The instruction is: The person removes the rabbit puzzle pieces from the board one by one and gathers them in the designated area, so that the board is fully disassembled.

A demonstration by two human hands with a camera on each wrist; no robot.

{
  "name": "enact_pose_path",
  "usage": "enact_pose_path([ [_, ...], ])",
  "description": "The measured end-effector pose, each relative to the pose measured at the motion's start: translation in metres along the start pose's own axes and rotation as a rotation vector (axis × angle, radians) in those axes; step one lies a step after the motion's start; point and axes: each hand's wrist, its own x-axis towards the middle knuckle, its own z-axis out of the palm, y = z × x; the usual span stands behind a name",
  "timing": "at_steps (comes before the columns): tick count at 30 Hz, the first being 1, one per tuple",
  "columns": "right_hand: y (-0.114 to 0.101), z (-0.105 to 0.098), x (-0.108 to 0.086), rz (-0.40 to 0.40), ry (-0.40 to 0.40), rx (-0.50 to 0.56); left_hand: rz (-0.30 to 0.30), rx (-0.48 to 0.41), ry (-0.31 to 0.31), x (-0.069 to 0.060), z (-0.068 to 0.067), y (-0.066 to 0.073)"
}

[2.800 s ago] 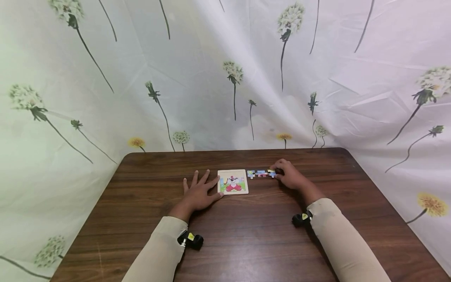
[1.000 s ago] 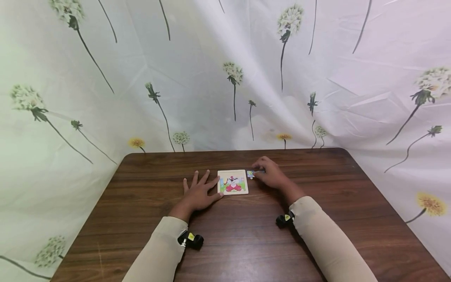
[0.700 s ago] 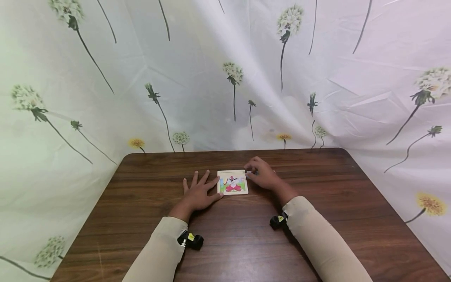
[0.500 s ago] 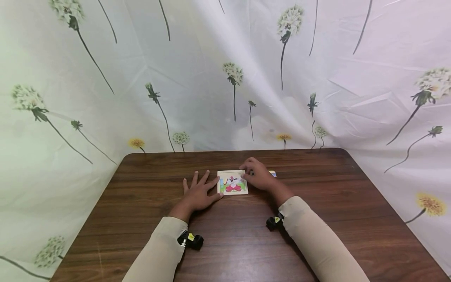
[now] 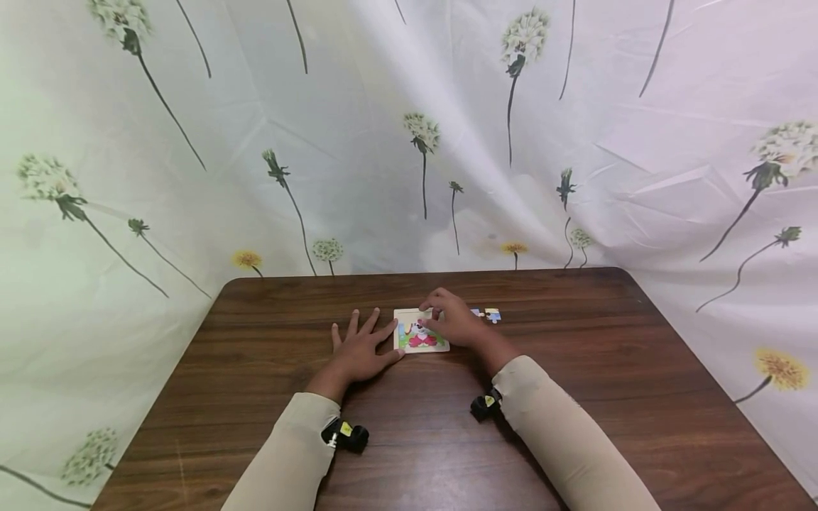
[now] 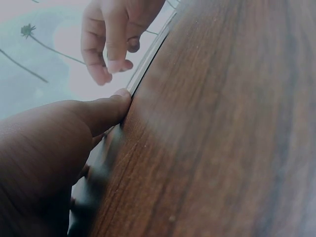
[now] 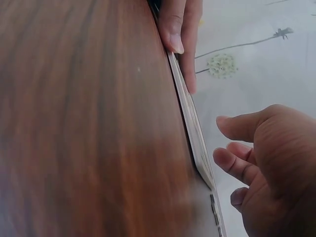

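A small square picture puzzle (image 5: pixel 412 350) with a pale frame lies flat, showing a cartoon animal in red; its top strip is plain cream. My left hand (image 5: pixel 360 353) rests spread on the table, thumb and index fingertip touching the puzzle's left side. Above the puzzle's upper right part hovers my right hand (image 5: pixel 450 319), its fingers loosely bent. In the right wrist view, a gap parts that hand's thumb (image 7: pixel 239 127) from its fingers, and nothing shows between them. Jigsaw pieces (image 5: pixel 493 316) lie right of the puzzle, partly hidden by the right hand.
The dark wooden table (image 5: pixel 409 440) has a straight far edge with rounded corners. Behind it hangs a pale cloth (image 5: pixel 358 177) printed with dandelions. Both sleeves carry black wrist cameras (image 5: pixel 353 438).
My right hand has moved left from the rightmost jigsaw piece, over the row, to above the puzzle. Pieces it covered partly show again. My left hand has stayed in place.
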Motion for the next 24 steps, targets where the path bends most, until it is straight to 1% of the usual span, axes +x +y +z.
enact_pose_path([
  [5, -0.01, 0.004, 0.002, 0.022, -0.033, 0.01, 0.004, -0.009, 0.0, -0.001, 0.001, 0.0],
  [11, -0.016, 0.008, 0.007, 0.038, -0.077, -0.034, 0.0, -0.04, -0.011, 0.002, 0.003, -0.003],
  [15, -0.018, 0.011, 0.01, 0.036, -0.091, -0.036, 0.013, -0.046, 0.003, 0.002, 0.004, -0.004],
  [19, -0.019, 0.014, 0.011, 0.05, -0.099, -0.03, 0.011, -0.046, -0.002, 0.001, 0.003, -0.002],
  [24, -0.021, 0.016, 0.011, 0.067, -0.101, -0.047, 0.009, -0.024, 0.002, -0.001, 0.001, 0.0],
])
